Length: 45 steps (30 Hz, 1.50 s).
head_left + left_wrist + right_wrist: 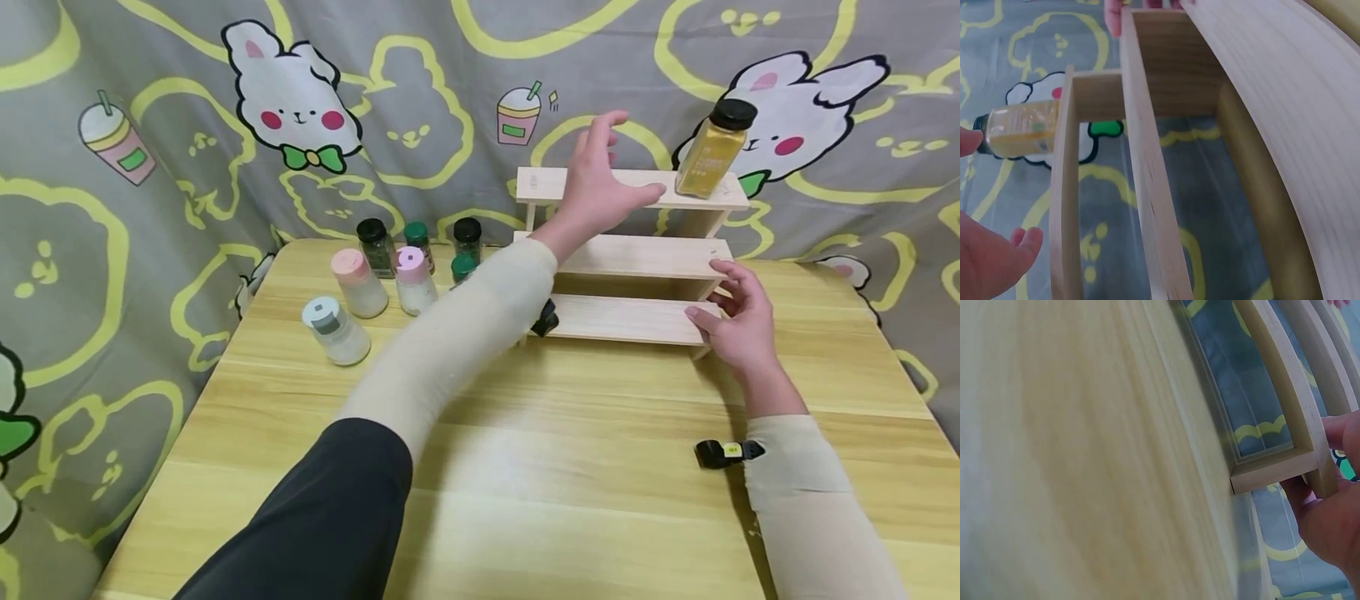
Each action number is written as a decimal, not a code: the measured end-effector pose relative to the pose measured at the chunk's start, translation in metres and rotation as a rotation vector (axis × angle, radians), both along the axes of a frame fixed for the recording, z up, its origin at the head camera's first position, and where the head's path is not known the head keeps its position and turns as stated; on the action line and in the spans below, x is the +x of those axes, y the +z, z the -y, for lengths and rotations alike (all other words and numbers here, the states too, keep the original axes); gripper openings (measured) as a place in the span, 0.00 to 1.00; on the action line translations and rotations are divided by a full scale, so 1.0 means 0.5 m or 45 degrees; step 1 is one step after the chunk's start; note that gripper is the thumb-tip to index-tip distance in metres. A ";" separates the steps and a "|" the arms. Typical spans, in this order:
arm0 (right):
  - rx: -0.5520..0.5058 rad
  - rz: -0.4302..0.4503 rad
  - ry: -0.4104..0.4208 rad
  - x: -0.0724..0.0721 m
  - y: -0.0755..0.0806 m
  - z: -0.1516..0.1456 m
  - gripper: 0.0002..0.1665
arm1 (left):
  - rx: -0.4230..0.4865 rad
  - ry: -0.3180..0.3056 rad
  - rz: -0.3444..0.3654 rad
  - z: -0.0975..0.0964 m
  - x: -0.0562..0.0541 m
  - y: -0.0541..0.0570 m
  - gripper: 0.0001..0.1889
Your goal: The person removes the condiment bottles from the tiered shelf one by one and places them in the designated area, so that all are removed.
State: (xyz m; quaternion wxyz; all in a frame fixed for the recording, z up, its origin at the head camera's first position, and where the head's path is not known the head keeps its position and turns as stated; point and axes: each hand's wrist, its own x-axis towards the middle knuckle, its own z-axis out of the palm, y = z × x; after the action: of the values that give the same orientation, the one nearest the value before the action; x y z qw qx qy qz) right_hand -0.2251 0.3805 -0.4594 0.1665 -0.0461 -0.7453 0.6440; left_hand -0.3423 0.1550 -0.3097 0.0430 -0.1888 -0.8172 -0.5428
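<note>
A three-tier wooden step shelf [637,257] stands toward the back of the table. On the right end of its top tier is a square glass bottle [707,160] of yellow contents with a black cap. My left hand [597,185] hovers over the top tier, left of the bottle, thumb and fingers spread and holding nothing. In the left wrist view, its thumb and fingers lie apart with a gap to the bottle [1025,129]. My right hand [746,323] grips the shelf's right end around the lower tiers; the right wrist view shows that hand [1334,528] around the end piece.
Left of the shelf stand a white-capped jar [337,332], a pink-capped jar [362,285], a lilac-capped jar [416,285] and several dark- or green-capped bottles, some partly hidden by my left arm. A patterned curtain [420,108] hangs behind the table [570,492].
</note>
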 end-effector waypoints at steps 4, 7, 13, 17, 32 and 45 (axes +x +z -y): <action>-0.038 0.020 0.006 0.003 -0.002 0.000 0.45 | -0.078 0.002 0.012 -0.038 -0.003 0.001 0.52; -0.032 0.015 0.002 0.004 -0.001 0.000 0.45 | -0.139 -0.005 0.017 -0.065 -0.005 0.006 0.53; -0.008 -0.010 -0.002 0.002 0.005 0.000 0.45 | -0.277 -0.016 -0.009 -0.107 -0.009 0.015 0.54; 0.049 0.004 -0.008 -0.001 0.008 0.000 0.45 | -0.302 0.009 -0.015 -0.131 -0.012 0.017 0.54; 0.170 0.031 -0.037 -0.002 0.009 0.001 0.47 | -0.376 0.017 -0.112 -0.181 -0.030 0.003 0.45; 0.112 0.019 -0.035 -0.004 0.002 -0.004 0.46 | -0.379 0.009 -0.159 -0.182 -0.036 0.001 0.43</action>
State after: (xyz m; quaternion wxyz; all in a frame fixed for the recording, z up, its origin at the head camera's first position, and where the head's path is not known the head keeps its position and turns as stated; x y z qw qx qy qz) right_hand -0.2270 0.3822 -0.4582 0.1716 -0.0538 -0.7733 0.6080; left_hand -0.3604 0.2459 -0.3092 0.0672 -0.2239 -0.8850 -0.4026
